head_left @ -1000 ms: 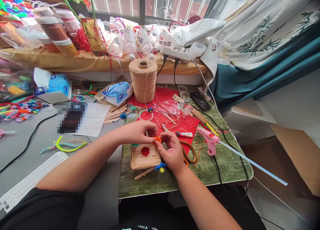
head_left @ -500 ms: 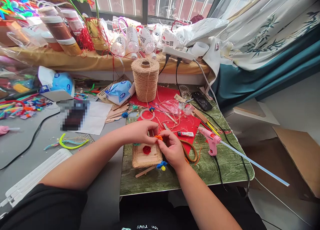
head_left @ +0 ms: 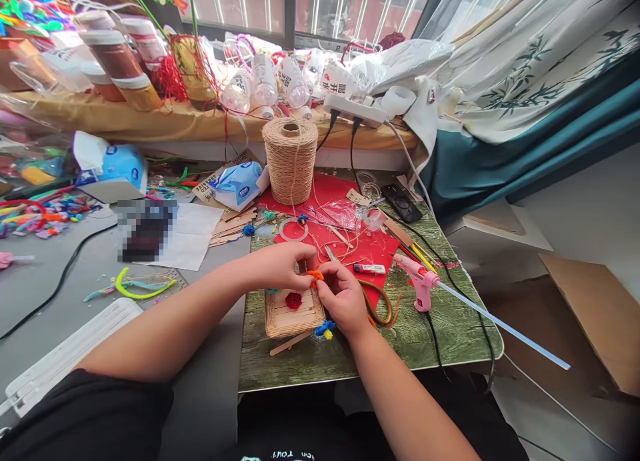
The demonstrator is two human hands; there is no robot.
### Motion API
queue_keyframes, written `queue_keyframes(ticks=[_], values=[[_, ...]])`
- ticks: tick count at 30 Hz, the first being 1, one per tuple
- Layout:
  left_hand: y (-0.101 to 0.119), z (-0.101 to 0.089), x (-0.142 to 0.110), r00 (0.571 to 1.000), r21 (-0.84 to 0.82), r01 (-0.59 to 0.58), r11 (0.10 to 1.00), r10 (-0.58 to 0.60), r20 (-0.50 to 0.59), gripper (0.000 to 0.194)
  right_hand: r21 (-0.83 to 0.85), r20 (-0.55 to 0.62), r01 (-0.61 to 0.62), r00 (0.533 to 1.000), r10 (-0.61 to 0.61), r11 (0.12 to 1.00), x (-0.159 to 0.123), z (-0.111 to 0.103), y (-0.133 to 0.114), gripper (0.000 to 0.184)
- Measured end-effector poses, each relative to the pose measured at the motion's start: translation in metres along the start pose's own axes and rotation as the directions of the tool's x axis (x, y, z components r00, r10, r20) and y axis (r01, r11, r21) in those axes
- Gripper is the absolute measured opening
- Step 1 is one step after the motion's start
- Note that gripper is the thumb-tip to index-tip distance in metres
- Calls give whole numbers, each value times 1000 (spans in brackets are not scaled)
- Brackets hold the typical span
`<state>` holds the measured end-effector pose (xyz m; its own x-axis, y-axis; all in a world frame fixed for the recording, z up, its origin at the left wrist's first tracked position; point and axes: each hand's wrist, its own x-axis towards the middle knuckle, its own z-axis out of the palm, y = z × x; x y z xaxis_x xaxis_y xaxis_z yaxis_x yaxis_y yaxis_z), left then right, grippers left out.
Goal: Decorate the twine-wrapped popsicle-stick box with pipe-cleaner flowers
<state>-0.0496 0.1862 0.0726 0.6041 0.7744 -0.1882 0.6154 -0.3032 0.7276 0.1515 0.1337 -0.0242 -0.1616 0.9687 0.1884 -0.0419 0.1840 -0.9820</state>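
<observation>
Between the fingertips of both hands is a small orange pipe-cleaner piece (head_left: 315, 275), over the upper right corner of a wooden stick panel (head_left: 306, 321) edged with twine. My left hand (head_left: 289, 262) reaches in from the left, its thumb and fingers closed on the orange piece. From the right, my right hand (head_left: 344, 297) pinches the same piece. On the panel sits a red flower (head_left: 293, 301); a blue flower with a yellow centre (head_left: 325, 329) is at its lower right corner. A craft stick (head_left: 290, 343) lies just below. The fingers partly hide the orange piece.
A pink glue gun (head_left: 420, 282) with a long glue stick lies to the right. Behind the hands stand a twine spool (head_left: 290, 161) and red sheets (head_left: 345, 201). A glue tube (head_left: 369, 269), a power strip (head_left: 355, 110) and a blue tissue pack (head_left: 235, 184) are nearby.
The view has shifted very slightly. Both hands stay in nearly the same place, with the orange piece still between their fingers.
</observation>
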Motion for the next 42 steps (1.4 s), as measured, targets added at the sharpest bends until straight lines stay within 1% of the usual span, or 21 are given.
queue_keyframes(ticks=[3,5,7,10,11,12,14,16,17,18,21,23,26,28,30,33,35,37,39,41,42], values=[[0,-2,-1,987,49,-156,987,158,-35,17,-24,5,0,1000,1,1000,2,1,-7,12],[0,-3,-2,979,71,-196,978,199,-36,12,-70,-27,28,999,-30,997,0,-3,-19,12],[1,-3,-2,986,88,-161,983,164,-32,5,-154,-90,87,991,-102,984,-10,-13,-35,11],[1,-2,-5,999,107,-34,994,38,-37,10,-313,-154,186,958,-243,931,-40,-43,-51,14],[1,-1,-6,999,123,0,992,5,-41,12,-381,-191,225,930,-315,897,-52,-56,-52,16],[2,0,-7,999,146,21,989,-14,-48,14,-455,-247,253,885,-394,854,-64,-71,-51,16],[2,3,-8,998,204,12,979,0,-59,17,-595,-373,233,768,-521,769,-84,-102,-41,13],[2,6,-8,998,244,-25,969,40,-56,18,-652,-529,72,670,-521,755,-96,-132,-28,12],[2,7,-7,997,254,-41,966,56,-54,19,-640,-587,-18,656,-474,768,-98,-146,-21,21],[1,8,-6,996,259,-57,964,72,-52,19,-621,-623,-105,667,-409,777,-98,-157,-15,31],[-3,8,-2,989,272,-130,954,146,-37,20,-560,-648,-328,745,-156,761,-86,-179,-5,59],[-8,5,0,978,267,-201,943,210,-5,20,-537,-602,-362,798,-45,762,-72,-185,-7,65],[-17,1,3,961,201,-274,940,276,17,18,-549,-497,-357,866,47,755,-49,-186,-14,53],[-23,0,4,954,141,-299,944,301,9,17,-606,-456,-362,888,63,708,-37,-184,-18,40],[-26,0,5,946,97,-321,942,323,-6,11,-634,-416,-328,908,49,700,-31,-183,-20,33],[-28,1,5,936,63,-350,935,352,-20,7,-569,-436,-308,899,38,762,-32,-181,-20,35],[-28,1,5,932,53,-360,931,362,-18,9,-462,-456,-322,885,90,826,-37,-176,-23,36],[-26,-1,6,934,53,-356,933,358,-18,10,-328,-356,-274,922,151,904,-42,-165,-31,35],[-25,-3,7,940,55,-340,939,341,-11,11,-199,-145,-176,978,149,964,-43,-149,-44,34],[-24,-4,9,949,55,-314,948,314,11,10,-92,78,-135,987,142,987,-42,-129,-57,38],[-24,-5,9,954,56,-299,952,298,27,10,-59,139,-130,981,137,990,-40,-119,-62,38]])
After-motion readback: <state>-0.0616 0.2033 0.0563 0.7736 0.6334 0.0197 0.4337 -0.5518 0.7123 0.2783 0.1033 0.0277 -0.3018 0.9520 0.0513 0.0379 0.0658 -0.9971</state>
